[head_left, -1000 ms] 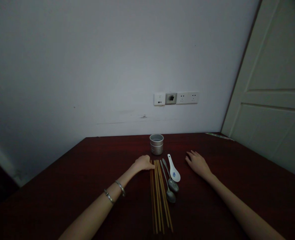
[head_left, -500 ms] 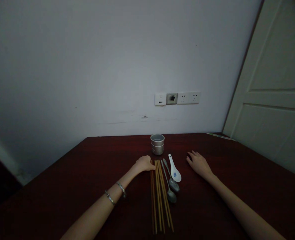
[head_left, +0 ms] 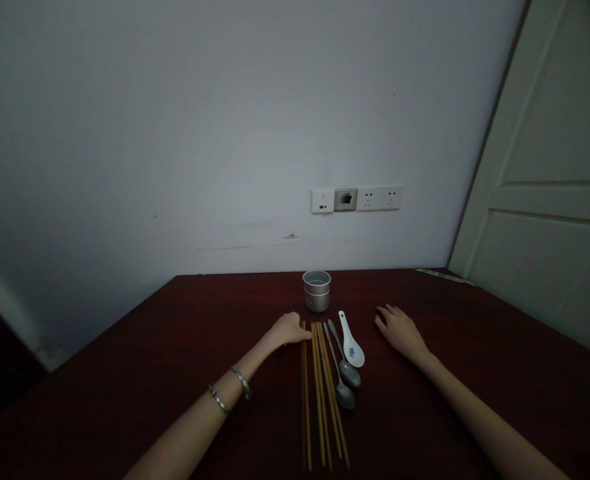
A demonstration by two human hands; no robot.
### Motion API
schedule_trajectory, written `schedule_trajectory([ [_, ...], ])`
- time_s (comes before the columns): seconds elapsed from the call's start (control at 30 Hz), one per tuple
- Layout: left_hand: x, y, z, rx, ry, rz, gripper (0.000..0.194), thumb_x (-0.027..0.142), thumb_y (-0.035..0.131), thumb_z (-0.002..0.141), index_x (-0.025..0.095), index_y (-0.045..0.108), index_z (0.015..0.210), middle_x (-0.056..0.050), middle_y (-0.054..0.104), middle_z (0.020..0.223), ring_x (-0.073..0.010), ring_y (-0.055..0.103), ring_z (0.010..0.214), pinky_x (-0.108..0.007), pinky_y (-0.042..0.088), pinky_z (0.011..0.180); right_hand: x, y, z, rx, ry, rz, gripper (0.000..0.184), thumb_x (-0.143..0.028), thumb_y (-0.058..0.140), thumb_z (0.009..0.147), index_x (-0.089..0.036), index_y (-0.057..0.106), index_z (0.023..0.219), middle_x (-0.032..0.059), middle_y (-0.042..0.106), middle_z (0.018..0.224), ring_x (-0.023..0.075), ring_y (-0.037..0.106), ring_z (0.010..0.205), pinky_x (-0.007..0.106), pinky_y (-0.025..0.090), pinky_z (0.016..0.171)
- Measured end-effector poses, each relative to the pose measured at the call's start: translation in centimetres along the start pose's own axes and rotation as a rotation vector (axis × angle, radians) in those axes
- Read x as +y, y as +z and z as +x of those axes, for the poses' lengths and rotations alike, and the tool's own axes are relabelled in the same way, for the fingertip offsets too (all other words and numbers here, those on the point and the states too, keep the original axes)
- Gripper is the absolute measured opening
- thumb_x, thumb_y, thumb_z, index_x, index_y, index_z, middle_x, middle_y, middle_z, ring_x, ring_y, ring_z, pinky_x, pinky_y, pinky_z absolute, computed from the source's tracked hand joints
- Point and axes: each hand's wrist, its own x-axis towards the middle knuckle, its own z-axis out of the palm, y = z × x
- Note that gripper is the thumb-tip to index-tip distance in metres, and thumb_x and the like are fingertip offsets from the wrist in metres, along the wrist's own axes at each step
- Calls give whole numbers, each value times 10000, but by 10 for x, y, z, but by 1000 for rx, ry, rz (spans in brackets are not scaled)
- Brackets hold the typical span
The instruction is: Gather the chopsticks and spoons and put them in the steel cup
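Observation:
My left hand (head_left: 287,329) is closed at the far ends of the leftmost pair of wooden chopsticks (head_left: 305,400), its thumb across them; the fingers are partly hidden. Just right of that pair, several more chopsticks (head_left: 319,393) lie side by side, pointing toward me. Two metal spoons lie beside them, a nearer one (head_left: 345,397) and a farther one (head_left: 349,375). A white soup spoon (head_left: 355,353) with a blue mark is farther right. Lying palm down on the table, my right hand (head_left: 399,328) has its fingers apart and holds nothing.
A metal cup (head_left: 317,300), with a ridge around its middle, stands upright beyond the utensils. The dark red table (head_left: 215,313) meets a pale wall with sockets (head_left: 379,198). A flat printed strip (head_left: 445,275) lies at the back right, near a white door (head_left: 535,233).
One chopstick has shifted left under my left hand, forming a pair apart from the others. My right hand stays where it was. The view has tilted slightly.

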Motion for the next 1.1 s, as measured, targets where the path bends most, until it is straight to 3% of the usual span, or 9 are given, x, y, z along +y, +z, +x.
schedule_trajectory([
  [0.2, -1, -15, -2, 21, 2, -133, 276, 282, 503, 661, 156, 444, 423, 35, 363, 308, -90, 425, 319, -183, 305, 356, -2, 1, -1, -2, -11, -34, 474, -345, 325, 832, -89, 523, 1178, 169, 477, 1254, 267, 376, 1210, 396, 306, 974],
  [0.33, 5, -39, -6, 104, 45, -175, 289, 273, 480, 664, 161, 419, 404, 37, 355, 303, -83, 419, 309, -178, 300, 356, -1, -5, -1, 23, 15, 18, 454, -333, 343, 824, -98, 532, 1164, 156, 492, 1243, 258, 407, 1189, 392, 323, 971],
  [0.43, 14, -63, -11, 201, 111, -211, 290, 280, 471, 663, 163, 421, 402, 40, 348, 304, -81, 410, 298, -179, 289, 352, -9, -28, 3, 87, 31, 164, 427, -331, 381, 804, -105, 566, 1116, 147, 525, 1207, 254, 458, 1144, 376, 342, 966],
  [0.53, 28, -86, -18, 300, 159, -245, 287, 308, 471, 671, 156, 458, 429, 49, 334, 311, -74, 378, 289, -183, 257, 347, -40, -68, 7, 130, 65, 547, 358, -331, 434, 781, -155, 608, 1040, 112, 599, 1108, 244, 539, 1043, 371, 388, 929],
  [0.57, 34, -93, -20, 329, 166, -255, 284, 316, 472, 675, 152, 473, 444, 52, 331, 316, -71, 367, 294, -184, 245, 350, -56, -83, 7, 72, 46, 747, 339, -346, 456, 778, -157, 618, 1007, 110, 628, 1051, 234, 570, 993, 361, 422, 893],
  [0.67, 49, -109, -25, 429, 200, -270, 267, 323, 481, 673, 142, 500, 477, 60, 322, 340, -63, 345, 333, -184, 226, 376, -107, -124, 1, -257, 30, 1335, 381, -394, 522, 762, -126, 589, 1024, 129, 648, 989, 207, 622, 877, 345, 495, 784],
  [0.8, 63, -117, -26, 596, 283, -285, 233, 304, 508, 645, 132, 518, 488, 52, 365, 402, -64, 354, 416, -188, 240, 427, -154, -155, -12, -498, 27, 1642, 367, -397, 588, 735, -101, 606, 952, 141, 652, 957, 184, 635, 834, 302, 513, 737],
  [0.9, 67, -115, -25, 675, 306, -270, 225, 295, 514, 643, 129, 532, 492, 41, 406, 428, -68, 360, 440, -198, 246, 441, -166, -158, -15, -517, 23, 1718, 358, -378, 637, 698, -94, 608, 914, 131, 663, 901, 189, 645, 792, 304, 526, 693],
  [1.1, 68, -105, -21, 728, 312, -237, 220, 286, 516, 661, 132, 529, 503, 36, 443, 442, -67, 376, 432, -203, 243, 446, -169, -151, -11, -412, 24, 1703, 350, -386, 684, 633, -90, 624, 809, 98, 671, 773, 172, 645, 676, 297, 537, 608],
])
